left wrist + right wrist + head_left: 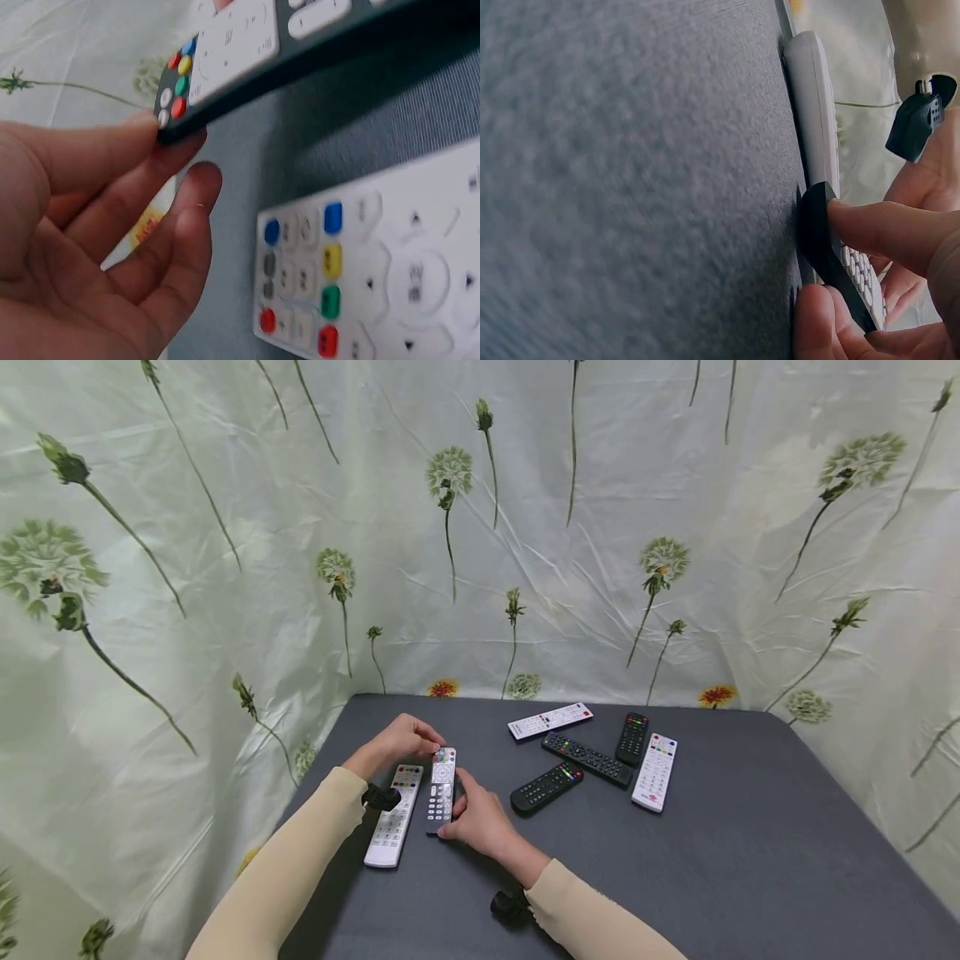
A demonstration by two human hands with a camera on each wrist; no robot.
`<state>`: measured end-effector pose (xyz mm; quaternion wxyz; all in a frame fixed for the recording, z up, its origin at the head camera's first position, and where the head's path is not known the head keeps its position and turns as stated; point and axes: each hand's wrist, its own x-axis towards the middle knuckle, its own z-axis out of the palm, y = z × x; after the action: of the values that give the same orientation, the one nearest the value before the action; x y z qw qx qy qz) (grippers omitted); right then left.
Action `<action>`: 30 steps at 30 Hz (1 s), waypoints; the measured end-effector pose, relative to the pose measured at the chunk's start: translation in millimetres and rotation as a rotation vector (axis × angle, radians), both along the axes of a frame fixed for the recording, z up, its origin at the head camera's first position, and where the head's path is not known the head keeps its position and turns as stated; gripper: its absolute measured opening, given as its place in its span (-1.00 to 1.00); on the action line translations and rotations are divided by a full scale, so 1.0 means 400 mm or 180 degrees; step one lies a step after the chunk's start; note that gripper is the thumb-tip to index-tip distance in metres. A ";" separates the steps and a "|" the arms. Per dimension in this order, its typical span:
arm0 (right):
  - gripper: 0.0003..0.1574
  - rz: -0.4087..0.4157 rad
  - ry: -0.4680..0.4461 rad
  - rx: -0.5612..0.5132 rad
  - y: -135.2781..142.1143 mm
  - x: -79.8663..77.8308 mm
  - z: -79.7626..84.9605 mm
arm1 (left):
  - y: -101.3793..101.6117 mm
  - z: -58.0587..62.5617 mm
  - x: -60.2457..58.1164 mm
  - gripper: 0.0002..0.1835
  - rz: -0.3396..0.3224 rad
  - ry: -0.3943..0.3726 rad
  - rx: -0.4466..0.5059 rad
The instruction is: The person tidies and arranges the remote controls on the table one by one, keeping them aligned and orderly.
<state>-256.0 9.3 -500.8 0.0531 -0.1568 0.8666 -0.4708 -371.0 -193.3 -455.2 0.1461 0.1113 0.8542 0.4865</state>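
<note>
A black remote control with a white button face (442, 777) is held between both hands at the left of the table. My left hand (401, 743) pinches its far end, the one with the coloured buttons (180, 86), between thumb and fingers. My right hand (483, 818) grips the near end from the right side, thumb on top in the right wrist view. That far end is lifted off the cloth, while the near end (817, 225) stays low by the surface. Just left of it lies a white remote control (388, 831), partly hidden by the left wrist's camera.
On the dark grey table (712, 868), a white remote (550, 721) lies at the back. Right of centre are a long black remote (588, 758), two shorter black remotes (546, 787) and another white remote (655, 772). A flowered curtain (570, 552) hangs behind.
</note>
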 end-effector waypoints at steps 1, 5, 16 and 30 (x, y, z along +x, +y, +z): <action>0.32 0.0004 0.0007 0.0012 -0.002 0.002 0.000 | -0.004 -0.003 -0.003 -0.84 -0.0046 0.0007 -0.0042; 0.30 0.0012 -0.0002 0.0113 -0.007 0.009 0.002 | -0.017 -0.017 -0.009 -0.83 -0.0262 0.0063 -0.0149; 0.32 0.0032 -0.0067 0.0351 -0.017 0.037 0.007 | -0.025 -0.034 -0.027 -0.84 -0.0757 -0.0041 -0.0285; 0.34 0.0097 -0.0060 0.0387 -0.030 0.062 0.012 | -0.023 -0.061 -0.033 -0.84 -0.0732 0.0002 -0.0374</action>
<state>-231.2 -2.6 -496.0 0.0778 -0.1619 0.8906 -0.4179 -384.1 -202.3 -479.5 0.2068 0.1998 0.8629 0.4156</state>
